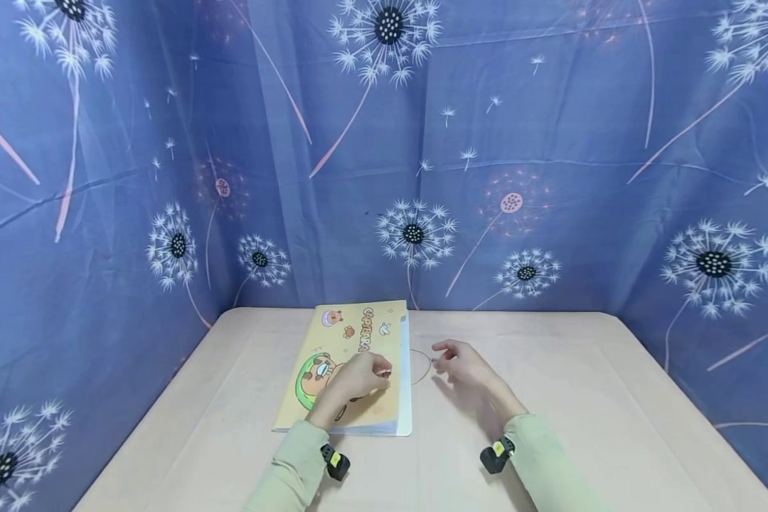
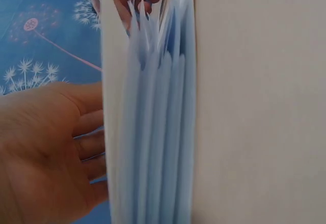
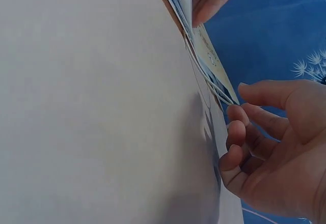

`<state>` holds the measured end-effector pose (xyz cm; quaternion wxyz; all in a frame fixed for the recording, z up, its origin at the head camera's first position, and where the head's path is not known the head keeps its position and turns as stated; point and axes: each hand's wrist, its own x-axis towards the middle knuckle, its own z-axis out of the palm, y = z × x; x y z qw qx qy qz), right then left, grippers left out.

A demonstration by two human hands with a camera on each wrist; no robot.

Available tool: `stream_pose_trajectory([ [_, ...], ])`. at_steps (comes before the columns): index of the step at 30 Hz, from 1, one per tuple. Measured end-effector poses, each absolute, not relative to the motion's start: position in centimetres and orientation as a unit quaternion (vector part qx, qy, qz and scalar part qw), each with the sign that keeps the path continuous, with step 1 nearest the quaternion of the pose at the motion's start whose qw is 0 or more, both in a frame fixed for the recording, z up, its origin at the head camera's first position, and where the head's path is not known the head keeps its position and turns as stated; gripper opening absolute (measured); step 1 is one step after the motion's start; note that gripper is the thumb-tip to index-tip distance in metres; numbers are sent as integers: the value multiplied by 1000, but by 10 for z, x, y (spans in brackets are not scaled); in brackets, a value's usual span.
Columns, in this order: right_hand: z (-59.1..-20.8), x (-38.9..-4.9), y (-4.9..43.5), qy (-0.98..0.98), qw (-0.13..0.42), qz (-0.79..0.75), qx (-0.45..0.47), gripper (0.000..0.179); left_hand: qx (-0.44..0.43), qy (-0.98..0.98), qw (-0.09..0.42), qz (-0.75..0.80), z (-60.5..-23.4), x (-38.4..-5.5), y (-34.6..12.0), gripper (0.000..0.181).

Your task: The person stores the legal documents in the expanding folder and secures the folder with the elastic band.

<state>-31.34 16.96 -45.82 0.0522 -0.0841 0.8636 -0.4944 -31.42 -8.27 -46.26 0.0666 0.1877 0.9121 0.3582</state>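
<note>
A yellow expanding file folder (image 1: 352, 323) with capybara cartoons lies on the table, cover up. My left hand (image 1: 357, 375) rests over its right part, with thumb and forefinger at a small brown button (image 1: 387, 373) near the edge. In the left wrist view those fingertips are hidden behind the cover. A thin elastic cord (image 1: 426, 375) runs as a loop from the folder's right side. My right hand (image 1: 464, 366) pinches the loop's end and holds it out to the right. In the right wrist view the cord (image 3: 208, 76) passes taut to the curled fingers (image 3: 237, 131).
Pale-blue pleated pockets (image 2: 158, 132) show along the folder's edge. The light pink table (image 1: 518, 334) ends at a blue dandelion-print curtain (image 1: 461, 142) behind and at both sides. Each wrist wears a small black camera (image 1: 498, 455).
</note>
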Motion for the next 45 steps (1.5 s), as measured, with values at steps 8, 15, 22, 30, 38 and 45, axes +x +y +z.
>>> stream_pose_trajectory([
  [8, -458, -317, 168, 869, 56, -485, -86, 44, 148, 960, -4, 239, -465, -313, -86, 57],
  [15, -463, -326, 166, 884, 57, -457, -83, 39, 102, 979, 1, 176, -462, -311, -91, 91],
  [22, -467, -336, 164, 896, 59, -436, -65, 37, 100, 980, 25, 172, -463, -311, -94, 90],
  [30, -471, -344, 163, 896, 61, -435, -64, 26, 99, 979, 20, 177, -464, -313, -96, 89],
  [38, -468, -344, 154, 884, 37, -449, -126, 21, 98, 978, 23, 184, -464, -313, -97, 88],
  [45, -464, -347, 142, 877, 36, -460, -136, 29, 102, 979, 27, 177, -465, -315, -98, 86],
])
